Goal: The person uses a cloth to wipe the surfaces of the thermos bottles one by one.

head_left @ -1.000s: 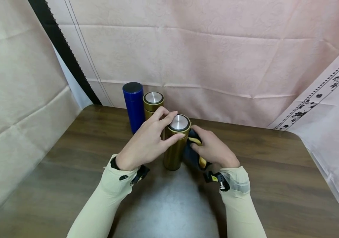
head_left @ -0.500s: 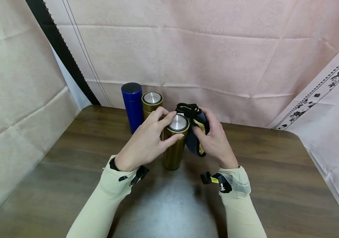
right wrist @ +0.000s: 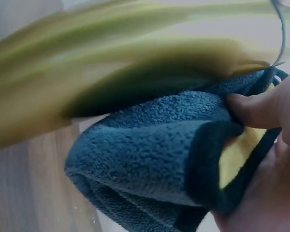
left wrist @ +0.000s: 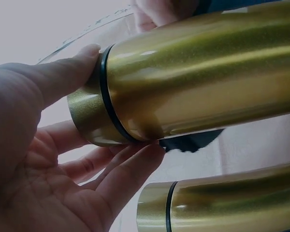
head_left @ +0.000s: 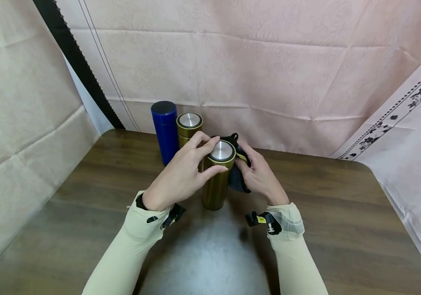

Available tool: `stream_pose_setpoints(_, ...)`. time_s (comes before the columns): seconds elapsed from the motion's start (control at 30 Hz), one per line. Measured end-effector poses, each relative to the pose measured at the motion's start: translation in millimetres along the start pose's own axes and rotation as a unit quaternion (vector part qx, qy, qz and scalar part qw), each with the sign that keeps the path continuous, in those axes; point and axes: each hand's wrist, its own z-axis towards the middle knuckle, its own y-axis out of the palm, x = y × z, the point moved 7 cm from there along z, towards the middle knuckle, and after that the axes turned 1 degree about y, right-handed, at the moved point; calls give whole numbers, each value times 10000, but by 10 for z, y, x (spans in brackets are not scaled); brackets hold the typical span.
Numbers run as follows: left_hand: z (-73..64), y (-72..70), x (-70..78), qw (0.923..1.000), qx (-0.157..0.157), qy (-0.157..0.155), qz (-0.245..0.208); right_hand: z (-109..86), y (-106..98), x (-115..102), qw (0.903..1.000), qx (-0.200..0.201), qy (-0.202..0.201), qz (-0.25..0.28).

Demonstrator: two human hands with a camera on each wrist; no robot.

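My left hand [head_left: 180,174] grips the top of a gold thermos flask [head_left: 215,186], thumb on the near side and fingers round the far side of its lid [left wrist: 89,108]. The flask stands upright on the table. At its right, my right hand [head_left: 263,176] holds a bunched cloth [right wrist: 135,150], fluffy grey-blue on one face and yellow on the other, with a dark edging. The cloth lies against the flask's right side, and part of it shows behind the lid. Its far part is hidden by the flask and hand.
Behind the left hand stand a second gold flask [head_left: 189,127] and a blue flask [head_left: 165,135] with a dark top, side by side. A wooden table [head_left: 343,229] carries everything. Pale pink cloth [head_left: 269,73] hangs behind the table's back edge.
The right hand has lifted the cloth along the flask's side, then lowered slightly and shifted left, with the cloth now closer around the back. The left hand has stayed on the lid.
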Motion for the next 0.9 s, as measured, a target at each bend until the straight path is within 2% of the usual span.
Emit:
stream_pose_setpoints(0.17, 0, -9, -2, 10000, 47, 25, -28, 10, 85, 118, 9979, -468, 248, -383)
stream_pose_setpoints(0.33, 4, -16, 1, 9999, 89, 54, -40, 5, 200, 239, 9912, -873, 452, -891)
stream_pose_setpoints(0.43, 0, -16, 0, 9999, 87, 49, -10, 0, 308, 309, 9842, -1066, 550, -1302)
stream_pose_setpoints(0.57, -4, -4, -1, 10000, 76, 58, 21, -23, 465, 420, 9696, -1366, 653, -1921)
stream_pose_setpoints(0.7, 0, 3, 11, 9999, 64, 83, -14, -51, 544, 463, 9604, -1493, 655, -2260)
stream_pose_setpoints(0.9, -12, -16, 24, 9999, 65, 93, 10, -64, 550, 431, 9660, -1431, 606, -2065)
